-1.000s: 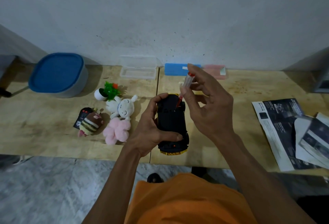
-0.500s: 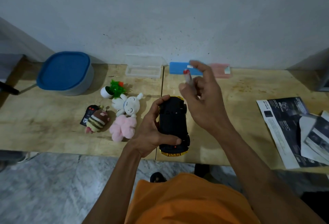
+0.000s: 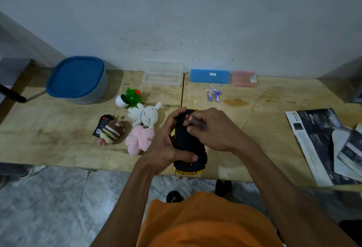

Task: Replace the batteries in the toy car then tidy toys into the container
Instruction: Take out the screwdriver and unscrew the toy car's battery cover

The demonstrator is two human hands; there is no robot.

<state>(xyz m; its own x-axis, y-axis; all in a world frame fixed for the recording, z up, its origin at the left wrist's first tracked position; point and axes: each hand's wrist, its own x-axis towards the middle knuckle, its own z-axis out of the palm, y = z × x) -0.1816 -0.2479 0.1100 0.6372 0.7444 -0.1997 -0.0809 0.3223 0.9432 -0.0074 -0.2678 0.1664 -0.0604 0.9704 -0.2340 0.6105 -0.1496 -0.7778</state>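
Black toy car (image 3: 186, 142) gripped by left hand (image 3: 166, 148).

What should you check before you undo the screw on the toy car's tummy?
1. Toy car upside down: ok.
2. Left hand holds it steady: ok.
3. Right hand grips the screwdriver: ok.
4. Tip sits in the screw: cannot tell, fingers hide it.
5. Batteries lie within reach on the table: ok.
6. Blue-lidded container open for toys: not ok, lid on.
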